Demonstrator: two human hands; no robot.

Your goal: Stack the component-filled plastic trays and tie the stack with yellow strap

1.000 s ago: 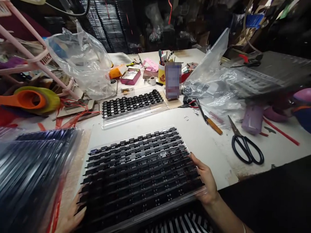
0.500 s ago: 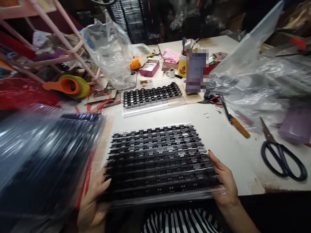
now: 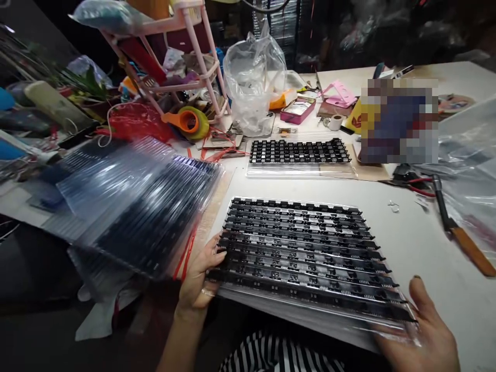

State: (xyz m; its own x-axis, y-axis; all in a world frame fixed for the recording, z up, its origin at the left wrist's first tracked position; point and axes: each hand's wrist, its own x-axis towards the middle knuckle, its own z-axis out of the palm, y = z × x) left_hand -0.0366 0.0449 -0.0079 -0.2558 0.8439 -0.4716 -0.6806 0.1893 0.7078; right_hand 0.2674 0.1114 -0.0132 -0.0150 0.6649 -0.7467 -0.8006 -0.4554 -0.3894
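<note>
Hands of mine grip a chip tray (image 3: 306, 253): left hand (image 3: 199, 279) and right hand (image 3: 422, 330) clamped on opposite edges above the table (image 3: 411, 237).

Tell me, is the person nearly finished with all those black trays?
Not obviously. A smaller tray of black parts lies set down further back on the table. The left hand and right hand each have a grip on the big tray. A wrapped stack of trays waits at the left, apparently untouched.

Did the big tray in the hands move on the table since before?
Cannot tell. The camera swung, and the big tray in both hands lies as far from the small tray behind it as before.
</note>
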